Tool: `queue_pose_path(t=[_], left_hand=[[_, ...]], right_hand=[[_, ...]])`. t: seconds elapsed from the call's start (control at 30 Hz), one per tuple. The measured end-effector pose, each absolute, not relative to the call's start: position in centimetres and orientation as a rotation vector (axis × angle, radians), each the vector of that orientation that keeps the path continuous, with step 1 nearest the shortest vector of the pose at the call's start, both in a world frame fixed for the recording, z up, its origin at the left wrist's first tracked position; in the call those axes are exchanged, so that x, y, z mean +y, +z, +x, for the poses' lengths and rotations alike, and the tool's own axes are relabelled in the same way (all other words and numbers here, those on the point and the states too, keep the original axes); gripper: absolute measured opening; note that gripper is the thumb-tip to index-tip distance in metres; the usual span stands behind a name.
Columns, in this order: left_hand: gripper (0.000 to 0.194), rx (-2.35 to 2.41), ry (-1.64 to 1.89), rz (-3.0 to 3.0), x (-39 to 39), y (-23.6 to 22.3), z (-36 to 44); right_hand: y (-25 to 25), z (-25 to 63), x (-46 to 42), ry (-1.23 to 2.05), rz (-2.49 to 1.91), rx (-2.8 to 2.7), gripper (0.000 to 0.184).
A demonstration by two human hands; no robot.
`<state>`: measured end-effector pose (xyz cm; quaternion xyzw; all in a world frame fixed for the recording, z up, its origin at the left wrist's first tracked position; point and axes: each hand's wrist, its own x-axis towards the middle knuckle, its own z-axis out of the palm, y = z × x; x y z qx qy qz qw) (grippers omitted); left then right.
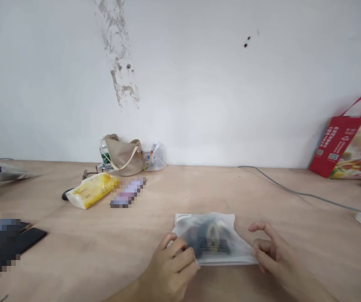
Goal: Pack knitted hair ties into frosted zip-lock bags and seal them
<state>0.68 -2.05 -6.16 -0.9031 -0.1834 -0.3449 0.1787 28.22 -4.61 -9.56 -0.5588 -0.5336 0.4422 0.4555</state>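
Note:
A frosted, see-through plastic bag (241, 247) lies on the table in front of me, with its lower edge toward me. Through the film I make out something dark with a ribbed part and a pale loop, too blurred to name. My left hand (176, 264) is closed on the bag's near left corner, fingers curled over it. At the near right corner, my right hand (271, 251) pinches the film between thumb and bent fingers, while its index finger sticks out above the bag.
Behind on the left are a yellow tissue pack (94, 189), a phone (128, 193), a beige handbag (125, 155) and a clear plastic bag (157, 157). A red shopping bag (341, 144) stands at right, near a grey cable (287, 189). Dark flat objects (26, 243) lie at left.

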Motion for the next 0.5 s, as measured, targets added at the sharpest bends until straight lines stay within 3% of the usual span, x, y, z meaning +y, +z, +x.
queue_pose_path(t=[0.13,0.37,0.5], left_hand=[[0.022,-0.609,-0.937,-2.588,-1.7,-5.2,-1.7],[0.007,-0.636,-0.880,-2.671,-2.2,-4.5,0.5],[0.018,-0.578,-0.801,-2.606,-1.4,-4.8,2.3]], right_hand=[[-9.3,29.3,-4.6,1.001,-1.437,-1.290,0.032],[-10.2,29.5,-4.8,0.919,-1.497,-1.432,0.030],[-10.1,30.0,-5.8,0.310,-1.462,-1.768,0.016]])
